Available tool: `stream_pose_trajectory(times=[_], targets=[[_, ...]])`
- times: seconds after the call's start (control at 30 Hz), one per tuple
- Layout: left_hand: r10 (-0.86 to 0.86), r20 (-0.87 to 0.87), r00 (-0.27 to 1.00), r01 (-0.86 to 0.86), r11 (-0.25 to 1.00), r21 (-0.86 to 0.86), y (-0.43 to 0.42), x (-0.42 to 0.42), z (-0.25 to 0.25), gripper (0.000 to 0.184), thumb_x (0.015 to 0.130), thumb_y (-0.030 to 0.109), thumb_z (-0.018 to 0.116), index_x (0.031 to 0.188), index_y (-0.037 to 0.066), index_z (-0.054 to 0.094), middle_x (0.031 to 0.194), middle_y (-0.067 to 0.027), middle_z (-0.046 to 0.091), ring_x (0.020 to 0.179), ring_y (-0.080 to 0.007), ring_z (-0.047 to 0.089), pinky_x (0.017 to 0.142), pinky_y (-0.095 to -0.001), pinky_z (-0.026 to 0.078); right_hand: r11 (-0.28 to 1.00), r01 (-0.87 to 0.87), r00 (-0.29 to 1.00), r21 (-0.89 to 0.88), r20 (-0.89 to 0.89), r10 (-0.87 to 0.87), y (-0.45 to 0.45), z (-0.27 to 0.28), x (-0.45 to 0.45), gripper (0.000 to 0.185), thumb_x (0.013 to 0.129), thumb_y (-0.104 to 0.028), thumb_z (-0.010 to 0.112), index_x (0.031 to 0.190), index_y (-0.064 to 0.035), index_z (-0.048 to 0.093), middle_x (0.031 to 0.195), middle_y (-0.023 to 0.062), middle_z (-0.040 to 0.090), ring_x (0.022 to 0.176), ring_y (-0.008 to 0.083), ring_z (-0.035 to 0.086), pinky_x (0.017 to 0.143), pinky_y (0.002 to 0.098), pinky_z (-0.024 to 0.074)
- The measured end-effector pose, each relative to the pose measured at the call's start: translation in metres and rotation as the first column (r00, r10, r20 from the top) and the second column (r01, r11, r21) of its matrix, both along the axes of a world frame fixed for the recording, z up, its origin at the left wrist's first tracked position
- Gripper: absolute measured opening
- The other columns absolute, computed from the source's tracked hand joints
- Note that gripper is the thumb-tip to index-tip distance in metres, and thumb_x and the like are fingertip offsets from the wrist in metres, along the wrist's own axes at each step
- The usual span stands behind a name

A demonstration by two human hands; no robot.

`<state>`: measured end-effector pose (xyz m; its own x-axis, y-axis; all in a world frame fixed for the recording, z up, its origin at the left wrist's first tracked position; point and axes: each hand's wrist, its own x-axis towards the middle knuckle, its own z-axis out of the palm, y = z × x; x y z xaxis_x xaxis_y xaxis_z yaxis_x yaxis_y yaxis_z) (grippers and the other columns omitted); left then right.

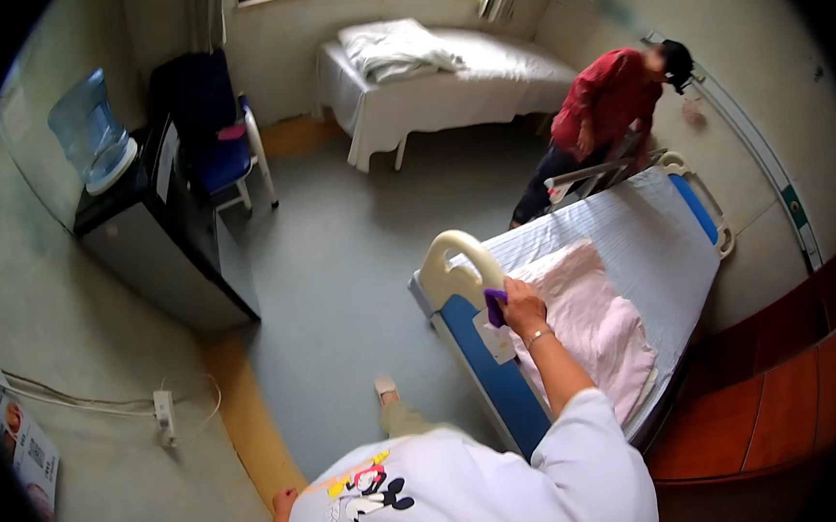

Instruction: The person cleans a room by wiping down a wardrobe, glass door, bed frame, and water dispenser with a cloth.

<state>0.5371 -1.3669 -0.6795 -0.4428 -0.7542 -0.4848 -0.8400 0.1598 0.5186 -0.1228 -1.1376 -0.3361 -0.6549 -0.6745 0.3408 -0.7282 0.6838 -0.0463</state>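
Observation:
My right hand (524, 307) is closed around a purple cloth (496, 306) at the footboard of a hospital bed. The cloth is pressed near the cream handle loop (465, 246), above a blue panel (489, 372) with a white card (494, 337) hanging on it. A folded pink blanket (587, 317) lies on the bed's white sheet (644, 231), just beyond my right wrist. Down beside my body, my left hand (284, 501) has its fingers curled in, with nothing visible in it.
A person in a red shirt (605, 98) leans over the bed's far side rail (601, 173). A second bed (445, 89) stands under the window. Left are a blue chair (220, 163) and a dark cabinet (159, 235) with a water bottle (89, 129); right, a reddish-brown wooden cabinet (768, 411).

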Motion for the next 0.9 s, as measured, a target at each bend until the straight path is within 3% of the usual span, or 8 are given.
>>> stream_pose_trajectory(times=[0.07,0.2,0.27,0.43,0.7,0.8,0.83,0.9], targets=[[0.046,0.106,0.993,-0.049,0.998,0.027,-0.001,0.007,0.006,0.022,0.069,0.022,0.053,0.080,0.006,0.063,0.074,-0.0126,0.062,0.065,-0.0240,0.060,0.061,-0.0335,0.046,0.983,0.097,0.995,0.155,0.003,-0.098,-0.029,0.007,-0.003,0.058,0.062,-0.026,0.069,0.109,-0.0036,0.044,0.078,0.0131,0.053,0.075,0.0287,0.055,0.065,0.0371,0.0458],[0.051,0.060,0.997,-0.051,0.999,-0.003,-0.014,-0.021,0.023,0.022,0.072,0.021,0.051,0.079,0.004,0.063,0.067,-0.0130,0.060,0.059,-0.0221,0.059,0.057,-0.0330,0.046,0.985,0.067,0.998,0.158,0.002,-0.068,-0.079,0.014,-0.031,0.045,0.065,-0.028,0.067,0.094,-0.0019,0.046,0.071,0.0126,0.053,0.066,0.0288,0.056,0.057,0.0366,0.0462],[0.164,0.116,0.980,-0.192,0.937,0.291,-0.031,-0.121,0.162,0.021,0.075,0.015,0.050,0.085,0.001,0.062,0.065,-0.0101,0.060,0.060,-0.0177,0.059,0.055,-0.0296,0.046,0.974,0.065,0.997,0.219,0.026,-0.073,-0.110,0.012,-0.052,0.039,0.066,-0.029,0.067,0.088,-0.0021,0.050,0.074,0.0132,0.054,0.069,0.0292,0.057,0.060,0.0364,0.0469],[0.425,-0.078,0.902,-0.363,0.842,0.398,-0.070,-0.195,0.138,0.024,0.080,0.010,0.047,0.096,-0.004,0.057,0.081,-0.0101,0.060,0.068,-0.0161,0.058,0.061,-0.0256,0.048,0.890,0.017,0.910,0.455,0.361,-0.202,-0.184,0.014,-0.111,0.030,0.069,-0.027,0.061,0.084,-0.0012,0.062,0.089,0.0182,0.060,0.086,0.0308,0.058,0.073,0.0367,0.0466],[0.426,-0.149,0.892,-0.316,0.827,0.466,-0.092,-0.285,0.203,0.025,0.082,0.010,0.047,0.102,-0.004,0.053,0.085,-0.0100,0.059,0.074,-0.0152,0.058,0.069,-0.0257,0.046,0.848,-0.212,0.626,0.486,0.734,-0.264,-0.232,-0.097,-0.203,0.045,0.072,-0.039,0.053,0.092,-0.0001,0.061,0.097,0.0222,0.057,0.093,0.0348,0.054,0.082,0.0370,0.0412],[0.421,-0.080,0.903,-0.344,0.824,0.450,-0.089,-0.274,0.206,0.025,0.081,0.009,0.047,0.101,-0.004,0.053,0.084,-0.0102,0.059,0.074,-0.0152,0.058,0.068,-0.0258,0.047,0.969,0.014,0.493,0.245,0.842,-0.220,-0.215,-0.151,-0.230,0.047,0.077,-0.041,0.045,0.086,0.0026,0.059,0.085,0.0237,0.059,0.082,0.0348,0.057,0.072,0.0381,0.0422],[0.421,-0.040,0.906,-0.364,0.824,0.433,-0.086,-0.269,0.207,0.024,0.081,0.009,0.047,0.100,-0.004,0.054,0.083,-0.0102,0.060,0.072,-0.0151,0.058,0.067,-0.0259,0.047,0.957,0.042,0.456,0.288,0.846,-0.275,-0.206,-0.162,-0.237,0.053,0.075,-0.044,0.046,0.091,0.0041,0.059,0.094,0.0245,0.057,0.092,0.0340,0.055,0.078,0.0360,0.0417],[0.396,0.038,0.917,-0.377,0.835,0.401,-0.083,-0.255,0.206,0.023,0.080,0.009,0.048,0.099,-0.004,0.055,0.082,-0.0102,0.060,0.071,-0.0151,0.058,0.066,-0.0258,0.047,0.951,0.258,0.080,0.168,0.978,-0.194,-0.185,-0.150,-0.219,0.047,0.077,-0.039,0.047,0.090,0.0040,0.059,0.088,0.0204,0.060,0.083,0.0271,0.059,0.072,0.0339,0.0437]])
